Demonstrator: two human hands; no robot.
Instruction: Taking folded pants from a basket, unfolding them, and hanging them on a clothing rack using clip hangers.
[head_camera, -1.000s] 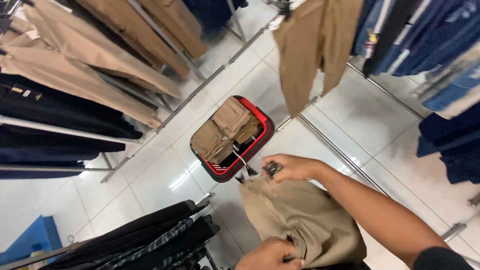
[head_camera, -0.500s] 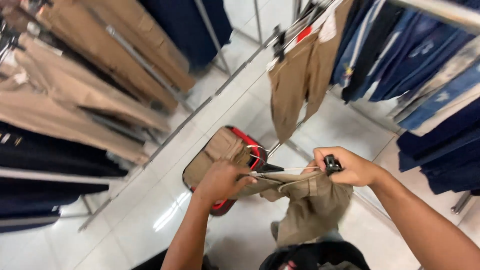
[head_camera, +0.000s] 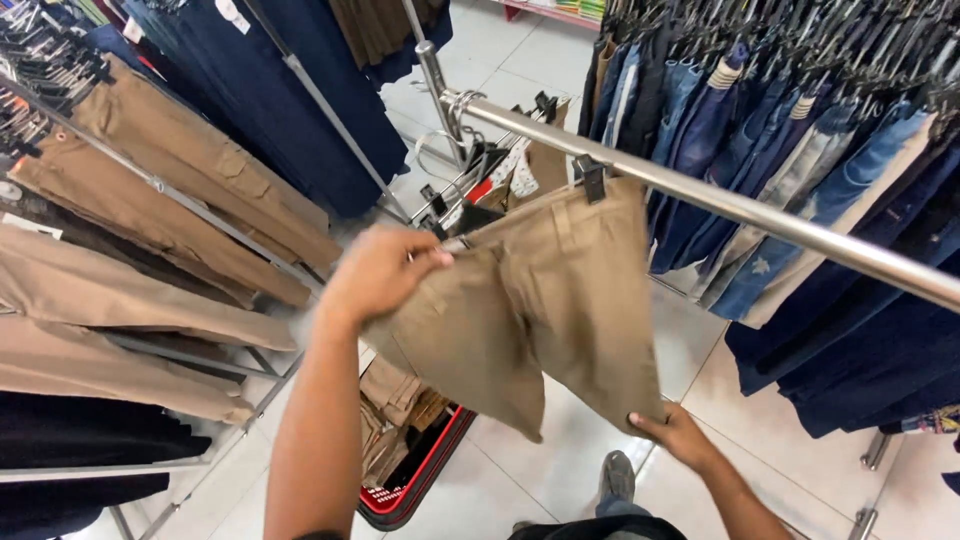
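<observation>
A pair of tan trousers (head_camera: 560, 290) hangs by a black clip hanger (head_camera: 590, 178) from a shiny metal rail (head_camera: 760, 215). My left hand (head_camera: 378, 270) grips the waistband at its left end, lifted to rail height. Lower down, my right hand (head_camera: 675, 435) pinches the bottom hem of one leg. Both arms reach up from the lower edge of the head view.
A red shopping basket (head_camera: 420, 480) with folded tan clothes stands on the white tile floor below the trousers. Tan and dark trousers hang on racks at left (head_camera: 160, 200). Jeans (head_camera: 800, 140) crowd the rail at right. My shoe (head_camera: 618, 478) shows near the bottom.
The trousers have gone up from over the basket to the rail and now hang from it. My right hand dropped from the hanger to the leg hem; the camera tilted upward.
</observation>
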